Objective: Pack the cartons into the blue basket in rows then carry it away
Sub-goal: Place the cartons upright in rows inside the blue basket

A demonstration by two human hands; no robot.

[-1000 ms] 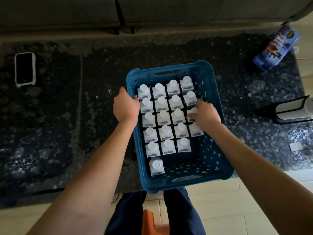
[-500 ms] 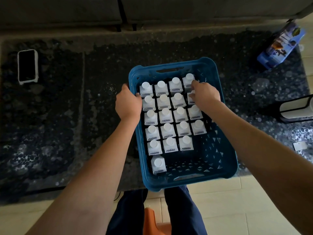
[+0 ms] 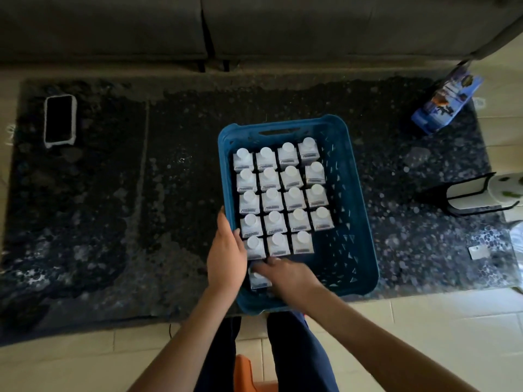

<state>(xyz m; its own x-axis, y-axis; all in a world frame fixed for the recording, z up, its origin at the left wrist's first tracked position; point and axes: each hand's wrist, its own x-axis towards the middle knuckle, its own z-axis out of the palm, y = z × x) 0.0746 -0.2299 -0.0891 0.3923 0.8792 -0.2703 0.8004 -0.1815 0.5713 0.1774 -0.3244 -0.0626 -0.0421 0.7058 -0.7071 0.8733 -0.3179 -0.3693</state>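
Note:
A blue plastic basket sits on the dark speckled table, overhanging its near edge. Several white-capped cartons stand upright inside in neat rows of four, filling the left and middle; the basket's right strip is bare. My left hand rests on the basket's left rim near the front, fingers along the wall. My right hand reaches into the front left corner and covers a single carton standing alone in the nearest row; the hand is blurred and its grip on the carton is unclear.
A phone in a white case lies at the table's far left. A blue printed carton stands at the far right corner. A black-framed white holder is at the right. A grey sofa runs behind the table. My legs and an orange stool are below.
My right hand has come from the far right cartons down to the lone carton at the front left. My left hand has slid nearer along the left rim.

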